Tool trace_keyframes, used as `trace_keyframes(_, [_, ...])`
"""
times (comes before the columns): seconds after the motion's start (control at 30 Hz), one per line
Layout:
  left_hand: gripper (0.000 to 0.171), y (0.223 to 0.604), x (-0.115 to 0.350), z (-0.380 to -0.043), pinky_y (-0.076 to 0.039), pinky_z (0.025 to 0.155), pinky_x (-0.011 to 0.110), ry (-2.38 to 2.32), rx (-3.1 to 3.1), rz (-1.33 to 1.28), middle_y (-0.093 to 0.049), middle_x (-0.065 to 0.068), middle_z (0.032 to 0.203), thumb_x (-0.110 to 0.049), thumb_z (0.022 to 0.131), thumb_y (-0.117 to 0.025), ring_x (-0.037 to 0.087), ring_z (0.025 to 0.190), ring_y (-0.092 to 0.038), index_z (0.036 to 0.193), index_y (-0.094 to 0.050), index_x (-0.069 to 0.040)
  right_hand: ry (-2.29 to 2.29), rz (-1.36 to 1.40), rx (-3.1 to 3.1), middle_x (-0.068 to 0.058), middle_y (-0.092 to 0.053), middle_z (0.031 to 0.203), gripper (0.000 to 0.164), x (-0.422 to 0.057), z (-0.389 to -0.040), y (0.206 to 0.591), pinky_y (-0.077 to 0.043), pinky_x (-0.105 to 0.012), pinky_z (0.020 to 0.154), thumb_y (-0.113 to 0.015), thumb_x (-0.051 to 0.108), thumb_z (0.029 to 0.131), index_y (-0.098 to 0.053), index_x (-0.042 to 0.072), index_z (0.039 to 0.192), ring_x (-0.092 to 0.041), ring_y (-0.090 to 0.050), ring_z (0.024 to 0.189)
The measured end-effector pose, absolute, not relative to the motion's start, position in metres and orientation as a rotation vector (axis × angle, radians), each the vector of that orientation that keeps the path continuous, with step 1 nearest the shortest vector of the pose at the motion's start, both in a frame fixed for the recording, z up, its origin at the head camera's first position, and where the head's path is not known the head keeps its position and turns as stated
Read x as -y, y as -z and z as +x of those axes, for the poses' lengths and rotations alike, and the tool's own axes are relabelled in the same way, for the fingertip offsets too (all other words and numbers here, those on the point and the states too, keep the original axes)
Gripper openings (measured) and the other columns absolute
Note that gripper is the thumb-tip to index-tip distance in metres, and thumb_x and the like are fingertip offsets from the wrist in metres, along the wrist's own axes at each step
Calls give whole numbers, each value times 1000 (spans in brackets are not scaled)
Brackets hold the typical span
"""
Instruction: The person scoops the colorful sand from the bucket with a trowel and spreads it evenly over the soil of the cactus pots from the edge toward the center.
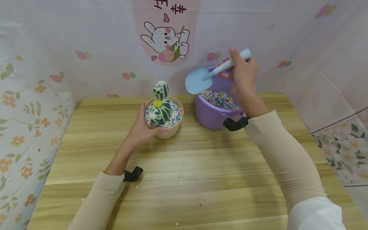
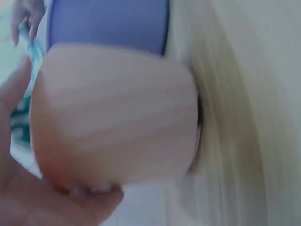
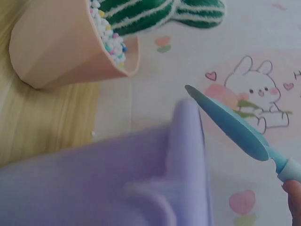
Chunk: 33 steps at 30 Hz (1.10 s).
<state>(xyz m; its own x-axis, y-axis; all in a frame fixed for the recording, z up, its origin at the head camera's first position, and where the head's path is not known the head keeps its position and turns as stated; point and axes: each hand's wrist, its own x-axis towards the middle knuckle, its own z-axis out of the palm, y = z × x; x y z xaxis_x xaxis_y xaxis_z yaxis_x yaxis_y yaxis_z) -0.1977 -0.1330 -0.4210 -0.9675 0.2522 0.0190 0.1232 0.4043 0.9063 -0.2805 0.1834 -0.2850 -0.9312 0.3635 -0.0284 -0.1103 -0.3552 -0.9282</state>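
My left hand [image 1: 141, 129] holds a peach-coloured flowerpot [image 1: 170, 131] by its left side, thumb along the front rim. In the pot a green-and-white striped toy cactus [image 1: 164, 113] with a yellow flower stands upright among small pastel beads [image 1: 175, 111]. My right hand [image 1: 244, 72] grips the handle of a light blue toy trowel [image 1: 199, 81] above a purple bucket [image 1: 210, 115]. The trowel's blade points left, past the bucket's rim, toward the pot. Multicoloured beads [image 1: 219, 99] lie inside the bucket. The right wrist view shows the trowel blade [image 3: 235, 127] edge-on, close over the rim.
Both containers stand near the back edge of the wooden table [image 1: 178, 172]. A few stray beads [image 1: 200, 204] are scattered on it. Behind hangs a pale curtain [image 1: 109, 48] with a rabbit print, and a floral cloth [image 1: 26, 137] covers the left side.
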Motion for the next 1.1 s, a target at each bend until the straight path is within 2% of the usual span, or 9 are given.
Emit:
trace_keyframes(0.13, [118,421,126,-198,-23,115,54,-1582,-2592,262,-20,15,155,-40,74,-85,31,143,-22,156,-3,-16,-2351,-351,1543,-14,-68,79,29,-194,-284,281,-56,-36,54,-77,23,84,-60,4,97,-30,-72,72])
trace_keyframes(0.3, [110,418,130,-207,-26,114,51,-1646,-2518,365,-29,14,150,-29,74,-86,29,138,-32,154,-11,-12,-2353,-375,1494,-14,-67,76,28,-207,-288,276,-56,-37,53,-77,22,84,-57,5,94,-30,-72,71])
trace_keyframes(0.5, [101,414,137,-219,-30,112,49,-1681,-2379,465,-35,9,147,-21,76,-85,25,134,-39,151,-17,-17,-2354,-444,1466,-14,-67,77,29,-220,-294,275,-56,-38,54,-78,22,83,-57,6,95,-30,-72,70])
trace_keyframes(0.8, [106,409,143,-236,-26,115,49,-1592,-2303,524,-28,7,154,-19,78,-82,27,138,-34,155,-8,-15,-2331,-511,1543,-13,-67,80,30,-238,-299,279,-56,-35,50,-80,23,81,-61,8,99,-28,-72,70])
trace_keyframes(1.1, [106,404,147,-251,-23,116,51,-1536,-2270,548,-29,8,154,-16,79,-81,27,139,-32,155,-8,-15,-2333,-521,1693,-12,-71,80,35,-247,-305,286,-55,-33,49,-83,22,78,-62,7,101,-26,-73,72])
